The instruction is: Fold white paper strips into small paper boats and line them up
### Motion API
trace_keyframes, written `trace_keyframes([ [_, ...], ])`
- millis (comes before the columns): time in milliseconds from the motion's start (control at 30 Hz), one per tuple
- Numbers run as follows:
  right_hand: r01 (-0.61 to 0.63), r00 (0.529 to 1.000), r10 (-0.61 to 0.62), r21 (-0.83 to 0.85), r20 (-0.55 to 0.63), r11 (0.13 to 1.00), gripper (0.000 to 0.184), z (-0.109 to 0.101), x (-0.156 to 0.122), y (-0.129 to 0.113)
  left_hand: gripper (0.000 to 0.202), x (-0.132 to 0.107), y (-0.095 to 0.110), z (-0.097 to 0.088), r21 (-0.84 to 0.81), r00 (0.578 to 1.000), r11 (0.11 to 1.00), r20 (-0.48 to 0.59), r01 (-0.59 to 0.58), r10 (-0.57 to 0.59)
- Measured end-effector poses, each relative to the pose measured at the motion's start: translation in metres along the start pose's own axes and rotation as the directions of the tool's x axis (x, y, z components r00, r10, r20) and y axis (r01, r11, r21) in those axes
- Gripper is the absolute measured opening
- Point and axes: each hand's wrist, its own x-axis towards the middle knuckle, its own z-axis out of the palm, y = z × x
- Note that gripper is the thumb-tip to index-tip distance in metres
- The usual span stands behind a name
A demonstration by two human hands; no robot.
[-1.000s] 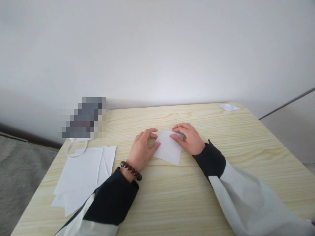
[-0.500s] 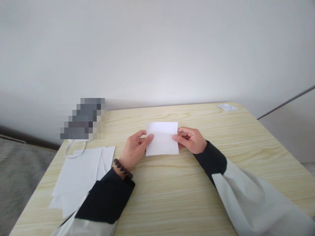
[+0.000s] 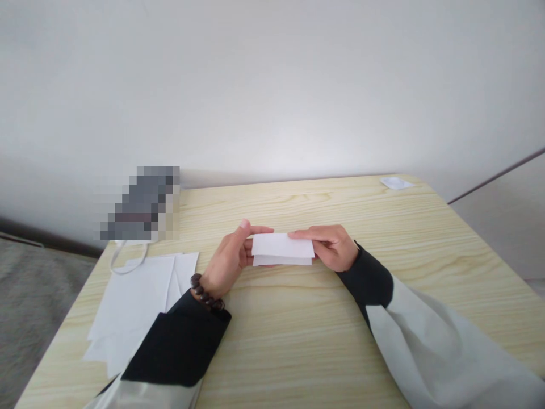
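In the head view, the folded white paper [image 3: 281,246] is between the left and right edges of the table [image 3: 430,255]. The right hand [image 3: 332,246] pinches its right end; the left hand [image 3: 226,261], half open, thumb raised (its grip I cannot tell), meets the left end. Sheets [image 3: 134,292] lie near the left edge.

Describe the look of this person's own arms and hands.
Both arms wear pale grey-white sleeves ending in wide black cuffs. The left hand and the right hand are without gloves. A bracelet of dark brown, rounded beads circles the left wrist; none shows on the right, where the cuff comes close to the hand.
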Motion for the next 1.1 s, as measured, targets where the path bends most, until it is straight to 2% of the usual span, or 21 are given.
trace_keyframes([
  [100,0.029,1.000,-0.028,-0.048,0.012,0.998,0.037,-0.001,0.000,-0.003,0.043,-0.002,0.000,0.002,0.214,0.997,0.976,-0.043,-0.051,0.062],
  [167,-0.036,0.999,0.035,0.043,0.033,0.998,0.039,-0.002,0.000,-0.005,0.039,-0.002,-0.001,0.002,0.300,0.993,0.952,-0.073,-0.065,0.091],
  [233,-0.144,0.989,0.138,0.166,0.049,0.975,0.044,-0.001,-0.001,-0.007,0.037,-0.001,-0.002,0.002,0.338,0.988,0.938,-0.098,-0.079,0.119],
  [300,-0.240,0.971,0.236,0.215,0.046,0.946,0.043,0.000,-0.001,-0.009,0.036,-0.001,-0.003,0.002,0.366,0.986,0.927,-0.101,-0.085,0.130],
  [433,-0.328,0.944,0.331,0.104,-0.011,0.939,0.031,0.005,0.001,-0.011,0.037,-0.001,-0.001,0.004,0.404,0.988,0.912,-0.094,-0.073,0.121],
  [700,-0.286,0.958,0.287,0.054,-0.009,0.957,0.024,0.005,0.004,-0.011,0.037,-0.001,-0.002,0.005,0.510,0.976,0.853,-0.103,-0.112,0.190],
  [1100,-0.279,0.960,0.279,0.071,0.010,0.958,0.023,0.005,0.002,-0.010,0.036,0.000,-0.004,0.005,0.470,0.981,0.877,-0.107,-0.095,0.164],
])
